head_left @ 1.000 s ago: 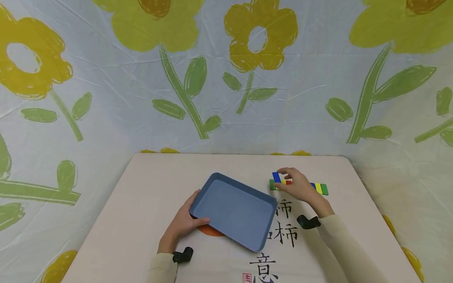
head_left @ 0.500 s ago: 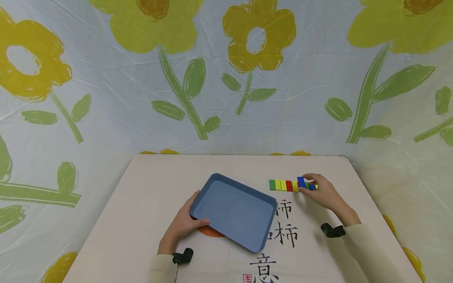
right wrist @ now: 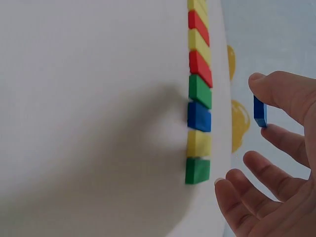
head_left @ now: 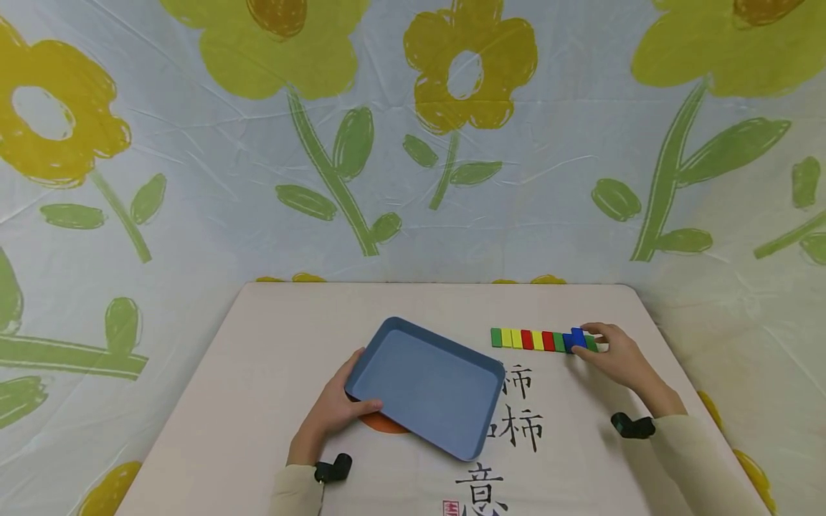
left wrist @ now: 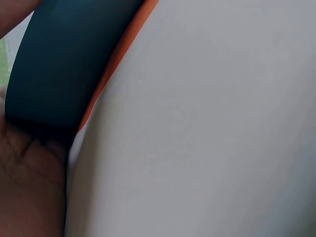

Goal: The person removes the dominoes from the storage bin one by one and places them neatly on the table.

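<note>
Between the thumb and index finger of my right hand (head_left: 619, 355) I pinch a blue block (right wrist: 259, 111), its other fingers spread loosely. It is raised over the right end of a row of coloured blocks (head_left: 538, 340). Green, yellow, red and blue blocks stand side by side there; in the right wrist view the row's blue block (right wrist: 199, 116) sits between a green and a yellow one. My left hand (head_left: 332, 408) grips a blue-grey tray (head_left: 426, 390) by its left side, thumb over the rim. The tray lies slanted and holds nothing. Its outer wall (left wrist: 54, 69) fills the left wrist view's upper left.
Under the tray, a cloth with black brush characters (head_left: 521, 428), a red seal and an orange shape covers part of the pale table (head_left: 245, 358). A flower-printed curtain (head_left: 516, 236) rises behind the table's back edge.
My right hand has travelled rightward along the row, from its left end to near its right end, with the blue block held. The left hand and tray stay put.
</note>
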The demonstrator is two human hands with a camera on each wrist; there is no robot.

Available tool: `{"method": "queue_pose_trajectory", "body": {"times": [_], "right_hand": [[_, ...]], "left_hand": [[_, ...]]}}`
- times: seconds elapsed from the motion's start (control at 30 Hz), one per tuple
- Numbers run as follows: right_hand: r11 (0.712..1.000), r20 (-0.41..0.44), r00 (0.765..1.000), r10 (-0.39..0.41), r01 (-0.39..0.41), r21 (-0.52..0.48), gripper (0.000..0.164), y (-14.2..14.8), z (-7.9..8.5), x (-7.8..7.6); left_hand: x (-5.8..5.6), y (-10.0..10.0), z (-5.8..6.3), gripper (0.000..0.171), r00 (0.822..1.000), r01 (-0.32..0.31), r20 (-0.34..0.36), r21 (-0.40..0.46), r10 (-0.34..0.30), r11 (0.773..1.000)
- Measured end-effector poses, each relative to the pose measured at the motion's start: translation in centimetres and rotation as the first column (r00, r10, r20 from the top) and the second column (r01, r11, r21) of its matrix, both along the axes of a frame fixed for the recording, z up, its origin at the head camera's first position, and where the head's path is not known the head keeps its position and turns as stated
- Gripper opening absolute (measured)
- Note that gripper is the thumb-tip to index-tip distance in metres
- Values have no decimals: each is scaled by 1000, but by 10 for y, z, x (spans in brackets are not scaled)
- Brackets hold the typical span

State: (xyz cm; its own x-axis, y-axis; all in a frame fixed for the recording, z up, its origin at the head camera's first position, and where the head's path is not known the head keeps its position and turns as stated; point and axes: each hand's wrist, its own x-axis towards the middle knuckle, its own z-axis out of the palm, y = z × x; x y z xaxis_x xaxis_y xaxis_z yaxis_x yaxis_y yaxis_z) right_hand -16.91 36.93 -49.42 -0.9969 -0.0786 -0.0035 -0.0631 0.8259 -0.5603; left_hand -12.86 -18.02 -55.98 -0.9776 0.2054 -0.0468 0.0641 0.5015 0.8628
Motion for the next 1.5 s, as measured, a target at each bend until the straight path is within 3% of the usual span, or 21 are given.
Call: {"method": "queue_pose_trajectory", "body": {"times": [0.27,0.53,0.7,0.97,1.5], "right_hand": [[999,96,995,-39,38,12,69,22,-11,-3],[1000,62,998,-28,27,11,64,46,-23,-10],[999,90,995,-35,35,0,65,55,-24,-13],[998,157,986,-58,57,14,65,61,-25,-16],[999,144,989,-38,31,44,64,65,-29,-19]], "left_hand": [[0,0,-1,112,1000,-11,-8,-8,11,1000],[0,1,3,113,1000,-1,14,-6,1,1000],[0,1,3,113,1000,4,15,-15,-3,1000],[1,1,4,112,1000,-3,25,-7,3,1000],[0,1,2,112,1000,-5,25,-11,5,1000]]}}
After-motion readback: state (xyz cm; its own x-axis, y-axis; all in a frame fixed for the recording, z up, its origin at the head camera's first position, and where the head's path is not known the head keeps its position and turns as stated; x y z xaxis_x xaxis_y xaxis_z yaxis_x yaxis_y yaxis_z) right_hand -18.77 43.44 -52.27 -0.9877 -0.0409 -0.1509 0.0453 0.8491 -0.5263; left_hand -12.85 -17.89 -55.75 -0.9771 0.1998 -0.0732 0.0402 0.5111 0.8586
